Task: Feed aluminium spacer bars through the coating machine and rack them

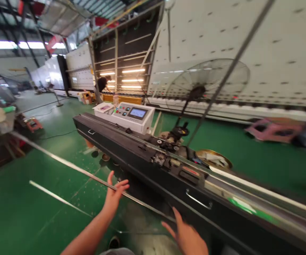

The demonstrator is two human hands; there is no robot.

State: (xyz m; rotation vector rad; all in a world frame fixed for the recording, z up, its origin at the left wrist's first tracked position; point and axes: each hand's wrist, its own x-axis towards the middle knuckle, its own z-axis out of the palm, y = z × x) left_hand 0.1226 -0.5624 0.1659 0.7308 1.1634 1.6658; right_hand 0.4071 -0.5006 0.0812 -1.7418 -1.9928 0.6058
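Note:
A long thin metal strip (pixel 70 165) runs slantwise from the left down to the lower middle. It crosses the palm of my left hand (pixel 115 191), whose fingers are spread and not wrapped round it. My right hand (pixel 186 230) is near the strip's lower right end, with thumb and forefinger stretched apart; whether it touches the strip is unclear. Beyond both hands stands a long black machine (pixel 147 173) with a metal handle (pixel 198 200) on its side. A white control box (pixel 142 122) with a lit screen sits behind it.
A fan (pixel 198 90) stands behind the machine, near a round tray (pixel 215 159) on the green floor (pixel 62 219). A pink stool (pixel 275 129) is at the right. Farther back a person (pixel 102 83) bends by lit tubes. Another pale strip (pixel 57 196) shows at the lower left.

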